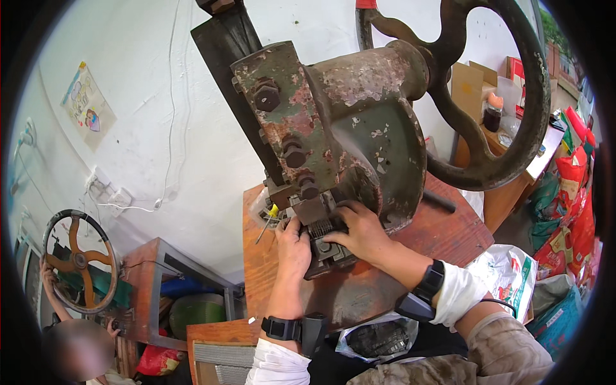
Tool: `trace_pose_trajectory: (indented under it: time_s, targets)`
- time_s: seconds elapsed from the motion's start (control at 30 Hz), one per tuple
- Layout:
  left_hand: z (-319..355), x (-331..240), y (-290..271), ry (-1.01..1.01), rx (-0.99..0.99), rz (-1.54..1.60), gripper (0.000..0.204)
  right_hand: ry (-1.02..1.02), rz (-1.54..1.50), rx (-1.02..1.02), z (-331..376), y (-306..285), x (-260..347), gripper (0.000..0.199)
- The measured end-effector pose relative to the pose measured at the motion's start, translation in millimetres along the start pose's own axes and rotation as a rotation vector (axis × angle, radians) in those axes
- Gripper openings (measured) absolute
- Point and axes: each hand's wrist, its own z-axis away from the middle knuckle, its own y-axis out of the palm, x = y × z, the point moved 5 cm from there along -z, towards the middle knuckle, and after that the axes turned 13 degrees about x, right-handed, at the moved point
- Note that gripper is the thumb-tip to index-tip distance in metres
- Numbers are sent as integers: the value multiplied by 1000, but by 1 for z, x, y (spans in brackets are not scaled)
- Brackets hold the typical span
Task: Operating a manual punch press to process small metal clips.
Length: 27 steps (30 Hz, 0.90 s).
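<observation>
Under the press [289, 122]: metal block [333, 252], just above the desk [443, 234], likely set there to meet the press squarely.
Left hand [293, 250]: fingers bunched against the block's left side, probably steadying it.
Right hand [364, 234]: thumb and fingers apart, spanning the right side; whether either hand pinches a small part, I cannot tell.
Handwheel [473, 136]: upper right, clear of both hands.

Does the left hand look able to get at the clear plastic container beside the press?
Probably yes: the left hand is close by the clear plastic container; only a thin rod seems to lie between them.
</observation>
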Motion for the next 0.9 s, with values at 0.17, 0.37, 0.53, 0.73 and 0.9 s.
trace_pose_trajectory:
  time_s: [0.17,0.37,0.53,0.73,0.9]
  targets:
    - [-2,-4,2,127,103,-138,44,106,118,30,-14,4,0,58]
    - [5,-8,5,154,51,-292,49,312,45,153,-20,3,2,62]
    - [-1,12,0,105,10,166,44,326,38,163,-20,-1,6,68]
    - [6,-16,0,106,-201,-202,30,305,1,183,-18,5,1,71]
    - [3,-1,1,173,-182,75,33,192,42,89,-17,7,6,70]
